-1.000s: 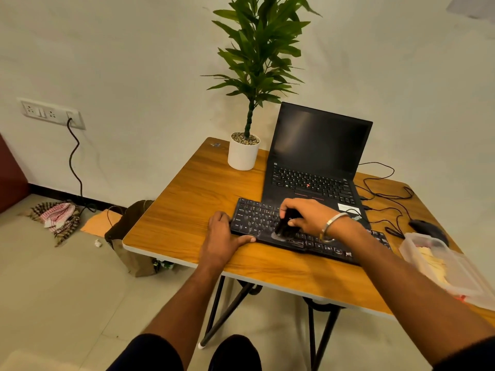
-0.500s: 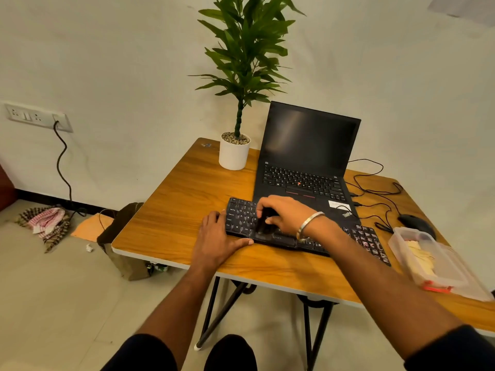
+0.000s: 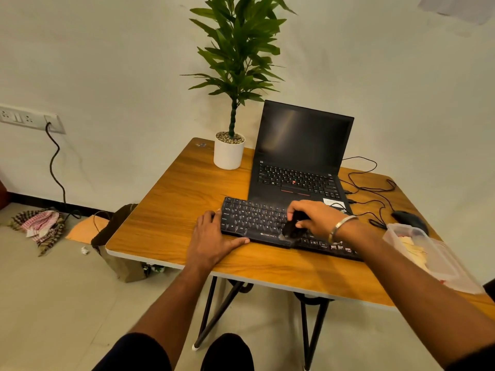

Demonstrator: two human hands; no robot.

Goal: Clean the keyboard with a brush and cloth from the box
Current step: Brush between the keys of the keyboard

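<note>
A person sits at a small wooden folding table [image 3: 171, 210], seen from their own head looking down. A flat black external keyboard [image 3: 257, 220] lies near the table's front edge, and everything else is placed here relative to it.

The left hand [image 3: 214, 236] rests at the keyboard's left end, fingers straight and laid on the table, thumb stretched along the keyboard's front edge as if steadying it. The right hand [image 3: 318, 218] hovers over the keyboard's middle, fingers curled and clamped around a small dark brush [image 3: 293, 228]. Its pale bristle tip touches the keyboard's front rim, beside the printed brand name.

Just behind the keyboard stands an open black laptop [image 3: 300, 156] with a dark screen. Behind and to the left of the keyboard is a white pot holding a tall green plant [image 3: 230, 151]. To the keyboard's right sit a black mouse [image 3: 407, 218] with trailing cables and, nearer the person, a clear plastic box [image 3: 417, 253] with its lid off. Something pale lies inside, probably the cloth, though it is too blurred to be sure.

Judging by this, the brushing step is under way. How much of the keyboard is already swept cannot be told. Wiping with the cloth appears still to come.
</note>
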